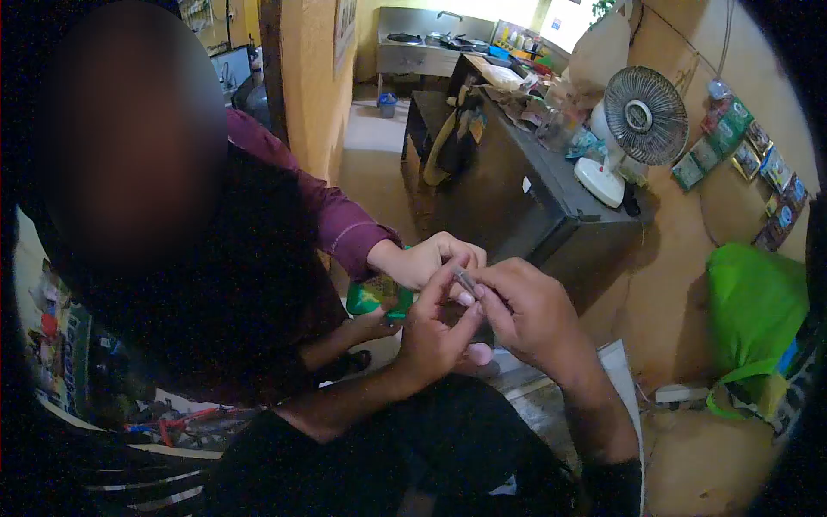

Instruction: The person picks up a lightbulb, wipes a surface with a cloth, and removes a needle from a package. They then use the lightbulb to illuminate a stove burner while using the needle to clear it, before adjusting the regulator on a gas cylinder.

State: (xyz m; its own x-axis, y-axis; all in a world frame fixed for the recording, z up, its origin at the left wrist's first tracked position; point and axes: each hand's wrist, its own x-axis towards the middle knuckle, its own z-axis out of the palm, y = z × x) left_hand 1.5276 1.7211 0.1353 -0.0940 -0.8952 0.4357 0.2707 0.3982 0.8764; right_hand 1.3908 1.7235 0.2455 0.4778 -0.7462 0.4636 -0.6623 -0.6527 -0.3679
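My left hand and my right hand meet in front of me, fingertips pinched together. Between them shows a small slim grey piece, held by the fingertips of both; its kind I cannot tell. Just behind my fingers is another person's hand, bent at the wrist and overlapping my left fingertips in this view. A small pale pink rounded thing shows below my hands. To the left of my left hand is a green packet, close to the other person's lower hand.
A person in a maroon sleeve and dark covering sits close on my left. A dark counter carries a fan and bags. Sachets hang on the right wall above a green bag. A sink unit stands far back.
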